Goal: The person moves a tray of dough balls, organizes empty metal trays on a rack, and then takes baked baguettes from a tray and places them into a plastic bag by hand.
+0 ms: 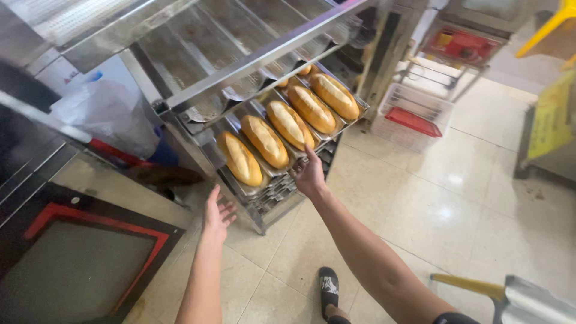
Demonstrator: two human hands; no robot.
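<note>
A crumpled white plastic bag (111, 114) is seen at the far left, beside the metal rack (264, 57). The left hand (217, 215) is held open with fingers spread, empty, just below the grooved baking tray (273, 183). Five golden loaves (265, 140) are carried on that tray, which sits partway in the rack. The tray's front edge is touched by the right hand (309, 175); its grip appears loose, though the fingertips are poorly shown. Farther right, a white crate with a red panel (411, 121) is set on the floor, and a yellow sign (551, 120) is fixed at the far right.

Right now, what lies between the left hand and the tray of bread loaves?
Nothing: in the head view the left hand hangs open just below the tray's near corner, with only floor tile behind the gap. The right hand already touches the tray edge.
</note>
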